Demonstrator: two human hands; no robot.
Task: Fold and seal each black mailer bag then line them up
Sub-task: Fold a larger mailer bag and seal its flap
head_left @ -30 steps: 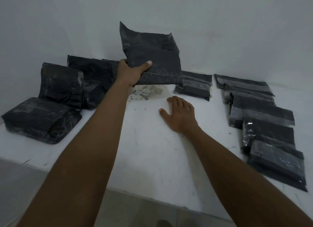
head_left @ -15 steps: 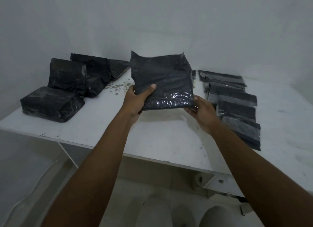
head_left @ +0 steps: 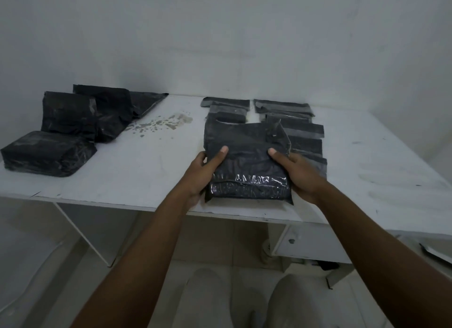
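A filled black mailer bag (head_left: 247,154) lies near the front edge of the white table (head_left: 151,176), its open flap pointing away from me. My left hand (head_left: 204,173) grips its left side, thumb on top. On the right side my right hand (head_left: 297,173) grips it the same way. Behind it, two rows of folded, sealed black mailers (head_left: 293,122) lie lined up, one row (head_left: 226,108) partly hidden by the held bag. Three unsealed filled mailers (head_left: 49,154) sit at the table's left.
A flat empty black mailer (head_left: 146,101) pokes out behind the left pile. Brown stains (head_left: 161,123) mark the table's middle. White walls close the back and right. Below the table edge are its legs, a tiled floor and my knees.
The bag came from the back left, where my left hand alone held it up, down to the table's front. My right hand left the tabletop and took its right side.
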